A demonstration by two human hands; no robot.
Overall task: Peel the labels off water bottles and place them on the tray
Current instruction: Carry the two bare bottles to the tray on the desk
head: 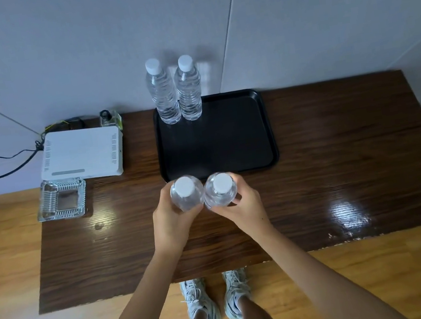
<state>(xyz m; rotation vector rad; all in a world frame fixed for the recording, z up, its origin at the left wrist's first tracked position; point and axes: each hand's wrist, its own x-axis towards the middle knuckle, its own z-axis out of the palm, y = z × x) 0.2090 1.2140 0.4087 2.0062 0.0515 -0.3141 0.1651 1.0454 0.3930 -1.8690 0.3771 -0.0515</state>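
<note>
Two clear water bottles with white caps, no labels showing, stand upright side by side at the back left of the black tray: one on the left, one beside it. Just in front of the tray's near edge, my left hand grips another clear bottle. My right hand grips a second one. These two bottles are seen from above, white caps up, and touch each other. Their lower parts are hidden by my hands.
The dark wooden table stands against a grey wall. A white router with cables sits at the back left, a small glass bottle behind it, and a clear glass ashtray at the left edge. My shoes show below the table's front edge.
</note>
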